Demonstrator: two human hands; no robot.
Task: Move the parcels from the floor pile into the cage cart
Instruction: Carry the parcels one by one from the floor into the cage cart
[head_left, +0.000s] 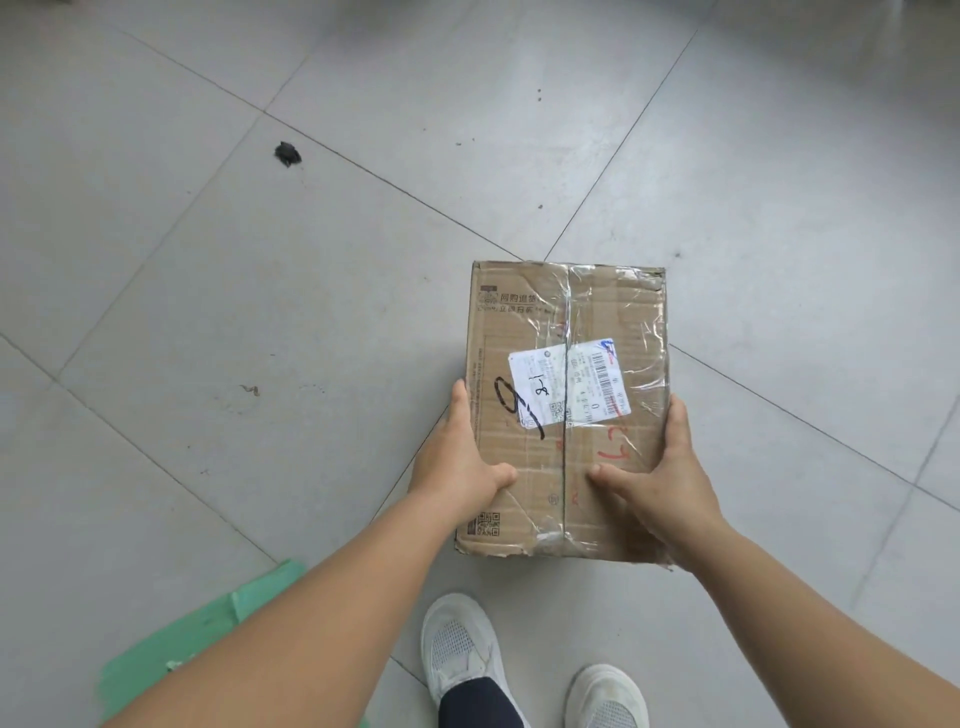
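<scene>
A brown cardboard parcel (597, 312) with clear tape, a white shipping label and black and red marker writing is held in front of me above the tiled floor. My left hand (457, 457) grips its left side, thumb on the top face and fingers down the side. My right hand (660, 473) grips the right side the same way, thumb lying across the top. The cage cart and the floor pile are out of view.
Grey floor tiles (260, 312) stretch all around. A green sheet or bag (208, 634) lies at the lower left under my left forearm. My two white shoes (462, 644) stand below the parcel. A small dark scrap (287, 154) lies on the floor far left.
</scene>
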